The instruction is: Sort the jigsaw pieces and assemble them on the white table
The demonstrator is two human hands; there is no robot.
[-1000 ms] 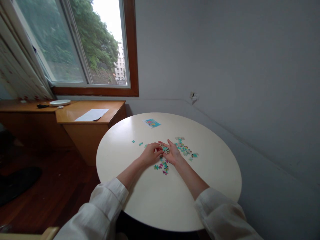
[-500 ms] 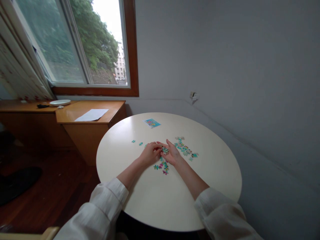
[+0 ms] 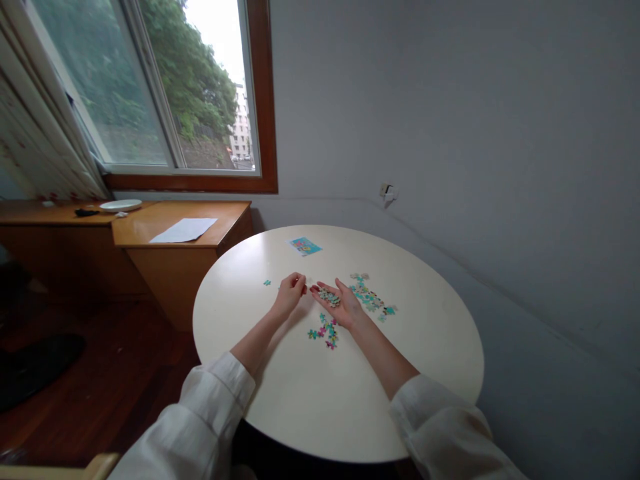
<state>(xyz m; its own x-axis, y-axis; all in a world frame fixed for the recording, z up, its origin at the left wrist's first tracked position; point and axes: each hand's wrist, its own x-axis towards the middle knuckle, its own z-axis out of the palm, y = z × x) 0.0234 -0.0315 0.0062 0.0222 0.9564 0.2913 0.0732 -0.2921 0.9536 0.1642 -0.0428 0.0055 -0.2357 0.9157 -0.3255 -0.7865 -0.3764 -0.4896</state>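
Currently | right hand (image 3: 347, 308): spread, palm up, puzzle pieces (image 3: 330, 297) heaped on it | left hand (image 3: 291, 295): fingers curled, cannot tell if holding anything

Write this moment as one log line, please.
Left hand: curled, contents unclear | Right hand: palm up, holding puzzle pieces | Table: loose pieces near the hands, picture card farther back

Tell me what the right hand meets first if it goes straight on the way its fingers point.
The left hand, most likely: it lies just ahead of the right hand, though depth is unclear.
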